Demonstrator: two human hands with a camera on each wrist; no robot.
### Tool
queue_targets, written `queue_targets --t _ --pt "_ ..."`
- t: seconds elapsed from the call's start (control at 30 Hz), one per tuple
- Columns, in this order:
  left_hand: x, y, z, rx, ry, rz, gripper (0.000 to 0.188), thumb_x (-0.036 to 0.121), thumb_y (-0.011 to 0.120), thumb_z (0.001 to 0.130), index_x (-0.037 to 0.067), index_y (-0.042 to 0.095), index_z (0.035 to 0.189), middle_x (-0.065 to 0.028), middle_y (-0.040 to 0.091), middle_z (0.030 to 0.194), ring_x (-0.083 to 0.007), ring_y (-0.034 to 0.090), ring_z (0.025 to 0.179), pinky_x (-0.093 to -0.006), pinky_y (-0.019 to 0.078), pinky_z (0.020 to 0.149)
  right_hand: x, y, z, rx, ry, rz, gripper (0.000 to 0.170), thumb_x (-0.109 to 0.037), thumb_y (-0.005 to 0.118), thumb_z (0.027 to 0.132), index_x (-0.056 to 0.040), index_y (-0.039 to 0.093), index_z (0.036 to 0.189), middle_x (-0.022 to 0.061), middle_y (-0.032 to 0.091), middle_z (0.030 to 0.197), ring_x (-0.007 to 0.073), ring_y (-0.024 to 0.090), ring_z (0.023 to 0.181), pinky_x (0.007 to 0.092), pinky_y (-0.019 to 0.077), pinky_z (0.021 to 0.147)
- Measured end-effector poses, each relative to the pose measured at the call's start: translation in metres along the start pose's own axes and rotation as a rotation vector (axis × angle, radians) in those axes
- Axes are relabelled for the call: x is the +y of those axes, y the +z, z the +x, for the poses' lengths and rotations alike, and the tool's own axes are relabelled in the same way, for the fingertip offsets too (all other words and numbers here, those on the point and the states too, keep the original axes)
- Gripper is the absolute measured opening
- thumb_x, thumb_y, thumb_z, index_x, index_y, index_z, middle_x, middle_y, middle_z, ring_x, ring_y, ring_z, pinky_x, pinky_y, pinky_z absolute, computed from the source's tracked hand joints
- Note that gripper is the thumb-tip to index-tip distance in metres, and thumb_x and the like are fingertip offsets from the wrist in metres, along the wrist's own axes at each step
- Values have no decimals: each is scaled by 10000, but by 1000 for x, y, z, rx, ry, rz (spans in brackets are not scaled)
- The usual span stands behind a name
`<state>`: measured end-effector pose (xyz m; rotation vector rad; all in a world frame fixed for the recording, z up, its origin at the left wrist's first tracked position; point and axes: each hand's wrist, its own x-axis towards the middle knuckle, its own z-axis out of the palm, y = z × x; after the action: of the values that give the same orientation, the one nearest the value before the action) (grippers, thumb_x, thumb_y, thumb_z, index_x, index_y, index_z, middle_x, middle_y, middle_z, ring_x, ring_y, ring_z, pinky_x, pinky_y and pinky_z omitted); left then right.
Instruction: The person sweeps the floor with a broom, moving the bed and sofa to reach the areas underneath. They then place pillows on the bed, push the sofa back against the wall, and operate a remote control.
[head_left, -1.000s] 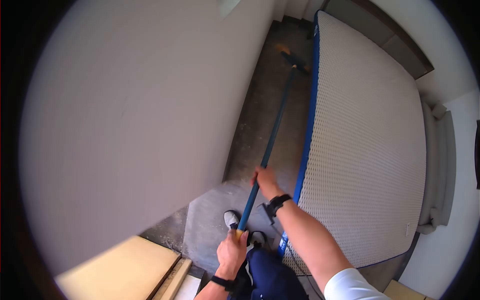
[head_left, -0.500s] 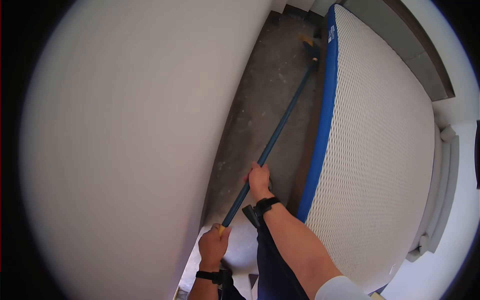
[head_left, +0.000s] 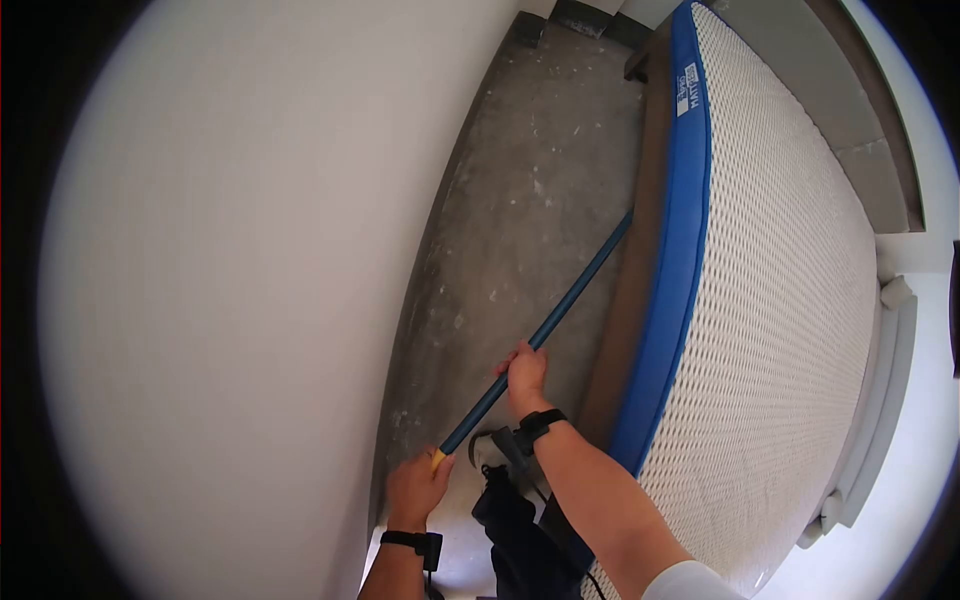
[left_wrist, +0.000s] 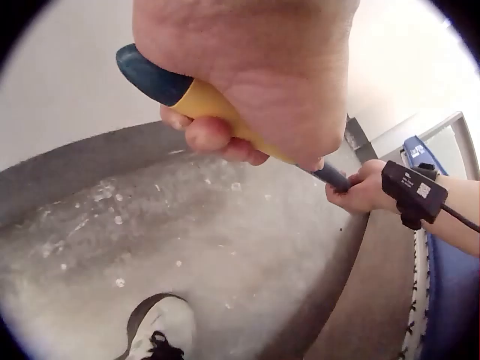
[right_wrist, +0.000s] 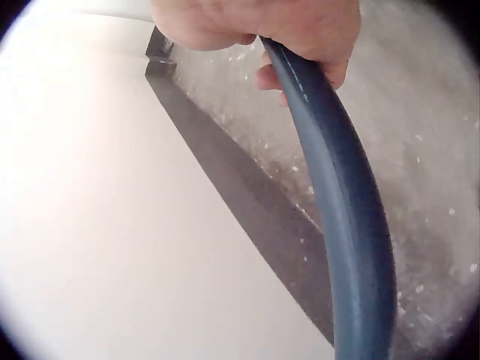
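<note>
- Swung over toward the bed since the earlier frames, the broom pole (head_left: pixel 575 295) now runs out of sight at the lower edge of the brown bed frame (head_left: pixel 628 320); its head, visible half a second ago, is hidden.
- Head view: two hands hold one pole, slanting across the strip of floor (head_left: pixel 520 190) between the white wall (head_left: pixel 230 300) and the bed frame. Left hand (head_left: pixel 416 487) grips the yellow end, close to the wall's edge; right hand (head_left: pixel 526 378) is wrapped around the shaft farther along. Floor stretches beyond the hands on the pole's wall side. One mattress (head_left: pixel 780 300) with a blue side lies on the frame. Two black wristbands (head_left: pixel 403 538) and one shoe (head_left: pixel 485 450) show.
- Left wrist view: fingers curl around the yellow grip (left_wrist: pixel 214 109), its dark cap (left_wrist: pixel 154 75) sticking out past the hand.
- Right wrist view: the right hand closes around the blue shaft, with the wall and its dark baseboard (right_wrist: pixel 240 180) alongside.
</note>
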<state>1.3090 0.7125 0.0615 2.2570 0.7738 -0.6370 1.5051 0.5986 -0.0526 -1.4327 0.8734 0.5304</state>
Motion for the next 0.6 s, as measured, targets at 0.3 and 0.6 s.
queue_targets --t 0.3,0.6 --pt "88 13 116 3 55 -92 395 415 550 911 31 614 976 -218 650 749 -404 642 726 -482 495 637 -96 17 122 109 -216 -83 238 -174 461 905 53 409 951 131 489 660 254 531 466 398 446 452" --pt "142 -4 60 -65 -49 -218 330 382 535 921 57 591 940 -216 651 757 -443 627 752 -505 496 657 -131 -6 83 131 -229 -501 306 -237 498 923 62 468 980 170 548 631 298 580 492 421 473 462"
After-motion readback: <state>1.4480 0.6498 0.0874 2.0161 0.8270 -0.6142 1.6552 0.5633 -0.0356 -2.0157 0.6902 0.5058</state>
